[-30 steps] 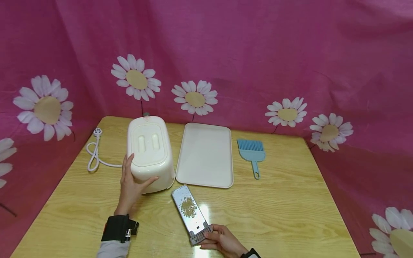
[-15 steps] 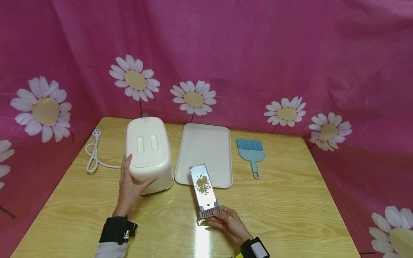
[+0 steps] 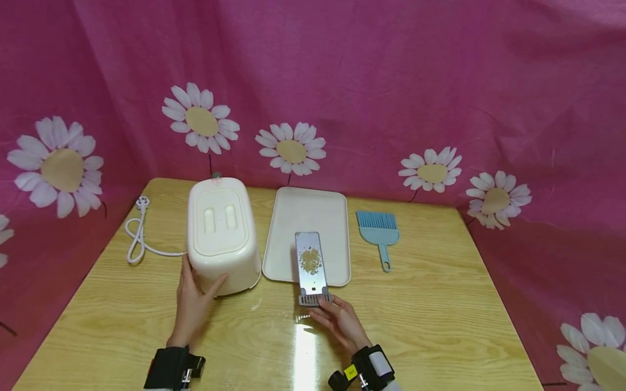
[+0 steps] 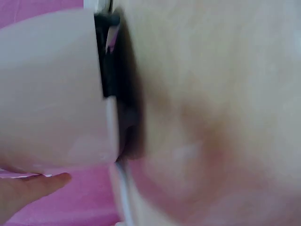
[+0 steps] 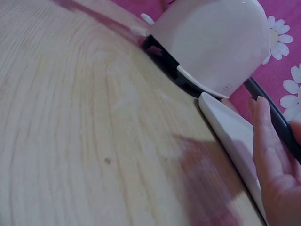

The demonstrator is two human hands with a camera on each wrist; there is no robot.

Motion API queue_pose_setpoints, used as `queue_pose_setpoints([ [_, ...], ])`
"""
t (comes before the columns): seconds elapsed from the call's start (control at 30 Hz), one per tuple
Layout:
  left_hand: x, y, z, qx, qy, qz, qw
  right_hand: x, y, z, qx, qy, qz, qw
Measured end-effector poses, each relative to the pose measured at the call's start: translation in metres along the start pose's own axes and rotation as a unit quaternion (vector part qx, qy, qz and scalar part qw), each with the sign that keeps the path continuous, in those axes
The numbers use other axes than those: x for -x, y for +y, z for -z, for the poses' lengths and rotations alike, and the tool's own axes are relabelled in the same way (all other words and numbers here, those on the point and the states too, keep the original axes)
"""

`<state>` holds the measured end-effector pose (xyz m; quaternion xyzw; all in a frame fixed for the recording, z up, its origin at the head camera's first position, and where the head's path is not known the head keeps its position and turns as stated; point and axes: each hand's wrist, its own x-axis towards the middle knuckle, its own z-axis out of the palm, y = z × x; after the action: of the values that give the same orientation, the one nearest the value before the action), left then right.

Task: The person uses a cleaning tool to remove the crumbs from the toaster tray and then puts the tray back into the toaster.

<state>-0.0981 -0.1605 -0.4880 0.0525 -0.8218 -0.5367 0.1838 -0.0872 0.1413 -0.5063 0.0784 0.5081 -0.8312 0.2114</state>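
A cream toaster (image 3: 222, 233) with a closed lid stands at the left of the table. At its near-left corner is my left hand (image 3: 191, 304), thumb and fingers spread; in the left wrist view a finger (image 4: 51, 184) lies close beside the wall, and contact is unclear. My right hand (image 3: 342, 323) pinches the grey slotted end of a metal crumb tray (image 3: 305, 279). Brown crumbs (image 3: 310, 261) lie heaped on that crumb tray. It is held over the near part of a white rectangular tray (image 3: 303, 209). In the right wrist view the crumb tray (image 5: 277, 120) appears as a dark strip above the right fingers.
A blue brush (image 3: 379, 233) lies to the right of the white tray. The toaster's white cord (image 3: 139, 236) is looped at the left, ending in a plug. Behind the wooden table (image 3: 440, 304) hangs a pink flowered cloth (image 3: 352, 98).
My right hand has carried the crumb tray forward from the bare table to over the white tray, turning it straighter. My left hand has slid back and lower along the toaster.
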Motion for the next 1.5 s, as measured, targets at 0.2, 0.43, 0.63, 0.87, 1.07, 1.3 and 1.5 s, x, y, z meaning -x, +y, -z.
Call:
queue_pose_setpoints([
  [0.2,0.036,-0.005,-0.002,-0.069,-0.001,0.088,0.9937,-0.004,-0.001,-0.007,-0.025,0.009,0.003,0.9996],
  [0.43,0.042,0.0,-0.027,0.045,-0.082,0.176,0.98,-0.01,-0.005,-0.017,-0.052,0.0,0.013,0.9985],
  [0.63,0.032,0.015,-0.072,0.19,-0.173,0.144,0.9555,-0.014,-0.009,-0.025,-0.064,0.01,0.022,0.9976],
  [0.87,0.028,0.031,-0.11,0.288,-0.248,0.17,0.9092,-0.02,-0.012,-0.035,-0.082,0.016,0.039,0.9958],
  [1.07,0.03,0.04,-0.128,0.336,-0.238,0.203,0.8883,-0.024,-0.013,-0.045,-0.088,0.042,0.052,0.9939],
  [1.3,0.033,0.043,-0.133,0.381,-0.21,0.229,0.8706,-0.025,-0.01,-0.051,-0.103,0.046,0.05,0.9924],
  [1.5,0.035,0.043,-0.131,0.408,-0.192,0.236,0.8608,-0.025,-0.006,-0.054,-0.111,0.044,0.052,0.9915],
])
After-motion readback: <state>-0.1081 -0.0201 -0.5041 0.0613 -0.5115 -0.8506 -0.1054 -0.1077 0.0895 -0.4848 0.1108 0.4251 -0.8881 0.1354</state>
